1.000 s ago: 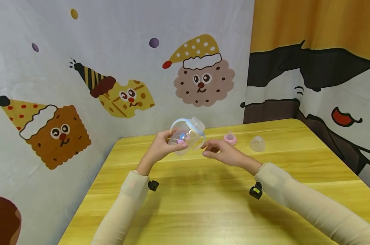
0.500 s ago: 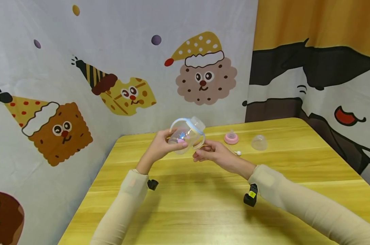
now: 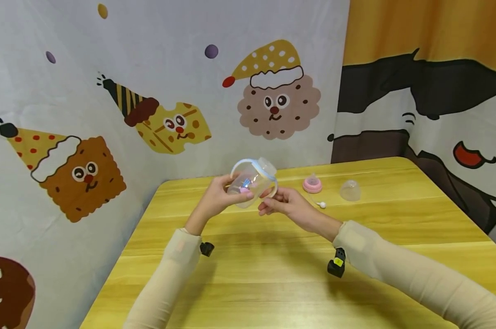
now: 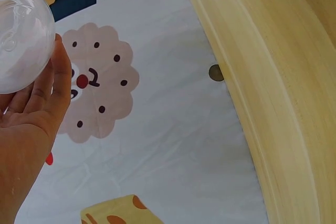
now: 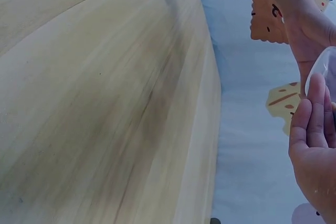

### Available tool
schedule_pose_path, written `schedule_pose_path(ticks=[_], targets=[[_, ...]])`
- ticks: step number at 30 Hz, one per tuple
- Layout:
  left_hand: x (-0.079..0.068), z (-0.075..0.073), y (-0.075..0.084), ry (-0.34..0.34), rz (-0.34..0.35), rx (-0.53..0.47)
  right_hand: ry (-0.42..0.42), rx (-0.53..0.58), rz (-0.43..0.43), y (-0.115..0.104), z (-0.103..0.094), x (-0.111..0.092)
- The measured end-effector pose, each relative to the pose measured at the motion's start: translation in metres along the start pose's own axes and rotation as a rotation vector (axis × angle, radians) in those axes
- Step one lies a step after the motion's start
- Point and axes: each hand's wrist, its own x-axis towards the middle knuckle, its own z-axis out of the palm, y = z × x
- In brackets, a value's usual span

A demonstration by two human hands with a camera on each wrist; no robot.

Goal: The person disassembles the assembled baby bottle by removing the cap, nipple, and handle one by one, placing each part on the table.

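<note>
A clear baby bottle (image 3: 248,185) with a light-blue collar, two side handles and a small blue and pink print is tilted above the table, its uncapped neck up to the right. My left hand (image 3: 218,197) grips the body, thumb across the front; in the left wrist view the round bottle base (image 4: 23,40) faces the camera above the left palm (image 4: 37,114). My right hand (image 3: 287,205) holds the right handle (image 3: 275,188) between thumb and fingers. In the right wrist view, the right hand's fingers (image 5: 316,103) overlap the bottle's edge.
Behind my right hand on the wooden table (image 3: 248,283) lie a pink collar with a clear teat (image 3: 312,184), a thin straw with a white ball end (image 3: 322,205) and a clear domed cap (image 3: 350,190). A printed curtain (image 3: 182,55) hangs along the table's back edge.
My right hand has moved left and taken hold of the bottle's right handle. The white-ended straw, earlier hidden behind that hand, now shows. The left hand keeps its grip.
</note>
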Motion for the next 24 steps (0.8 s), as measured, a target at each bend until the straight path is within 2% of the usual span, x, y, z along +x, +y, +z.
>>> schedule_pose_path(ticks=[6,11,17,22,24], targets=[[0.004,-0.002,-0.024,0.008,0.002,0.031,0.016,-0.026,0.001,-0.005,-0.003,0.001],[0.004,-0.004,-0.03,0.005,0.042,0.029,0.039,-0.047,0.013,-0.013,-0.01,0.001],[0.002,-0.005,-0.03,0.008,0.029,0.028,0.061,0.003,0.016,-0.021,-0.02,0.002],[-0.002,-0.005,-0.011,0.001,0.011,0.016,0.086,0.024,0.036,-0.023,-0.028,0.004],[-0.003,-0.006,-0.012,0.002,0.016,0.016,0.111,0.019,0.047,-0.024,-0.03,0.004]])
